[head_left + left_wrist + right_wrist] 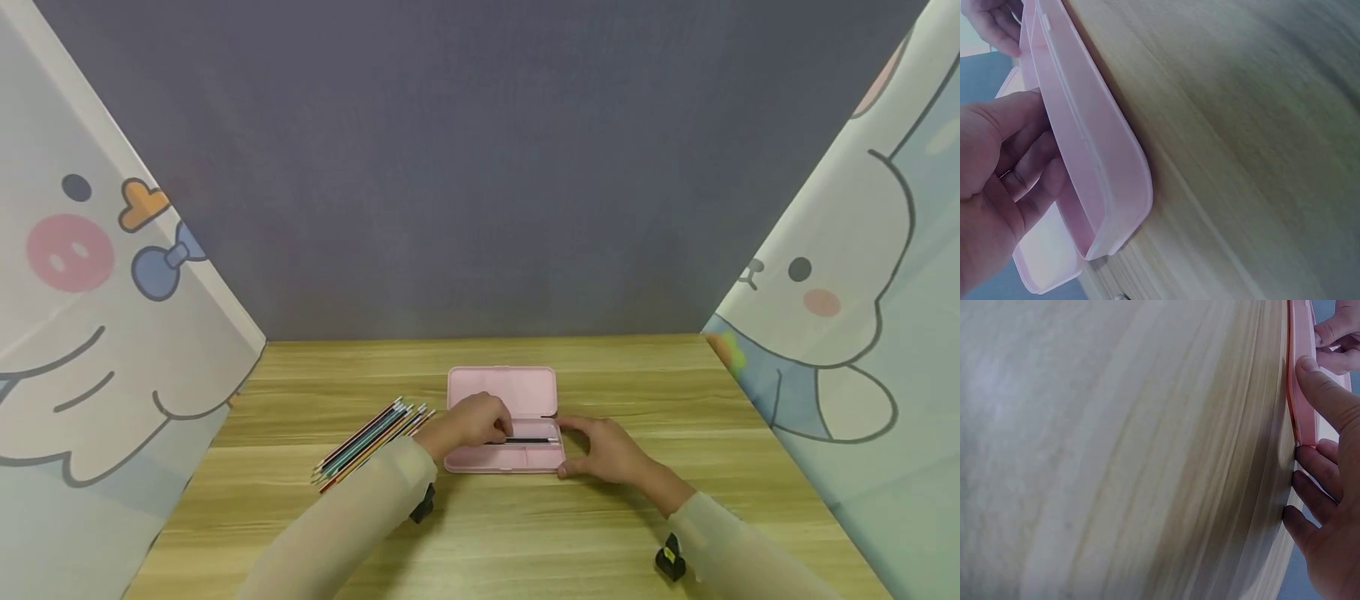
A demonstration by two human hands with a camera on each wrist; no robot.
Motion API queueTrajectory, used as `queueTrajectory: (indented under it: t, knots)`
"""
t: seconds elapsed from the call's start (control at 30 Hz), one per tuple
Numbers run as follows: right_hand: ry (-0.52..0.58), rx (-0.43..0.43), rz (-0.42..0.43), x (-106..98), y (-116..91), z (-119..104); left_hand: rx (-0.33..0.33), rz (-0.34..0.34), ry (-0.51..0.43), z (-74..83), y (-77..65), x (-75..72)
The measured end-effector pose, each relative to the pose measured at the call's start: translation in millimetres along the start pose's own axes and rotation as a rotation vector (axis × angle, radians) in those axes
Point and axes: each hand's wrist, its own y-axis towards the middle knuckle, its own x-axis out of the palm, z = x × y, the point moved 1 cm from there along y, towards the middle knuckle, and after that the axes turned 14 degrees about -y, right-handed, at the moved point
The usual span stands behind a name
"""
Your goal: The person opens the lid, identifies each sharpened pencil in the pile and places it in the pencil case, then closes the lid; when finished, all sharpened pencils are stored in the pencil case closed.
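A pale pink plastic pencil case [502,390] lies open near the middle of the wooden desk [645,383], its flat lid laid back toward the far edge and its shallow tray toward the person. The tray has rounded corners and a thin raised rim, seen up close in the left wrist view [1107,187]. Inside the tray lies one dark pencil [532,440], lengthwise along the case.

The left hand [472,421] reaches over the tray's left part, fingers curled and pinching the left end of that pencil. The right hand [611,450] rests at the case's right end, thumb on the near right corner and fingers loosely bent against the rim [1300,419], steadying it.

A fanned bundle of coloured pencils [371,440] lies on the desk just left of the case, tips toward the near left corner.
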Motion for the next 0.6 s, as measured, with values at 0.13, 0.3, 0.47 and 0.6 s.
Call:
queueTrajectory:
  t: [0.13,0.3,0.47,0.6]
  knots:
    - [-0.029,-0.004,0.007,-1,1,-1,0.026,0.001,-0.006,-0.5,-4.0,-1.8]
    - [-0.063,-0.01,0.003,-3,3,-2,0.05,0.017,-0.094,-7.3,-13.4,-6.9]
    - [-0.065,0.006,-0.006,-5,2,-2,0.058,0.054,-0.27,-21.1,-28.7,-19.9]
    - [-0.062,0.011,-0.006,-4,2,-3,0.058,0.086,-0.423,-35.1,-45.0,-33.8]
